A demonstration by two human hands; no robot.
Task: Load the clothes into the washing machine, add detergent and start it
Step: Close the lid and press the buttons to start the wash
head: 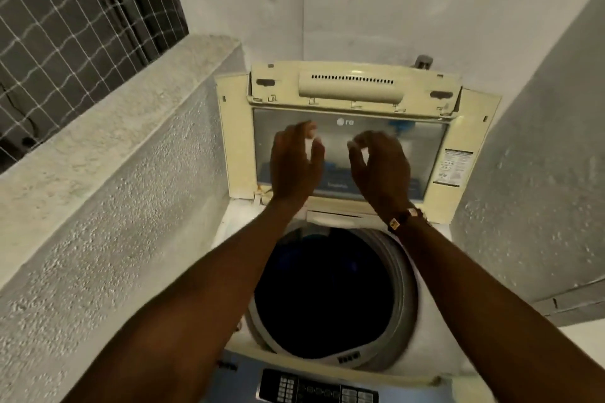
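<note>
Head view shows both hands, left [296, 160] and right [381, 167], loosely curled and holding nothing, raised before the upright lid [350, 127], with dark clothes (dim, hard to make out) apparently in the drum [327, 298]; detergent and starting seemingly remain.

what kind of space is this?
Probably a home utility balcony or wash corner: a top-load washing machine with its lid up, rough plastered walls, and a netted window.
</note>
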